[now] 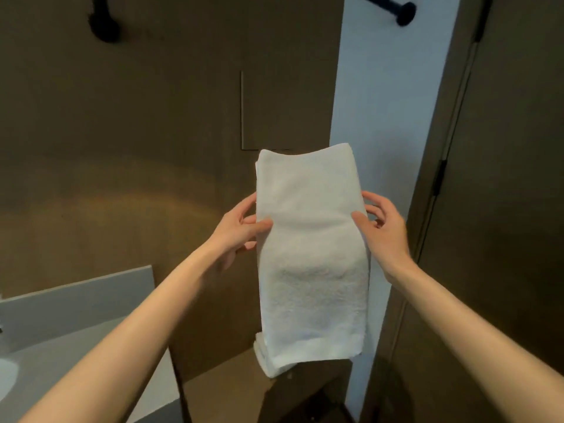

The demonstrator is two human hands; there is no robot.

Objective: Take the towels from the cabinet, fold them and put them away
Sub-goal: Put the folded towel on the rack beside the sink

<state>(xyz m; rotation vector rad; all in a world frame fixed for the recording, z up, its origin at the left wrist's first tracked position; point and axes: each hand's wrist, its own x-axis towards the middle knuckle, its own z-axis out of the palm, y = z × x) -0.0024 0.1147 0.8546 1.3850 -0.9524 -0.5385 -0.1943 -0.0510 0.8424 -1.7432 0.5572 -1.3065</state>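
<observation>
Head view: we hold one white towel point(311, 254) up in the air in front of a brown wall panel point(152, 117). Our left hand point(241, 230) pinches its left edge, thumb on the front. Our right hand point(381, 227) pinches the right edge the same way. The towel is already folded into a long narrow strip, lower end hanging loose. We judge folding partway done: likely another fold left, then putting away. Grey counter point(76, 331) sits lower left. Black hook point(403, 12) up top. No brands, labels or writing readable anywhere.
</observation>
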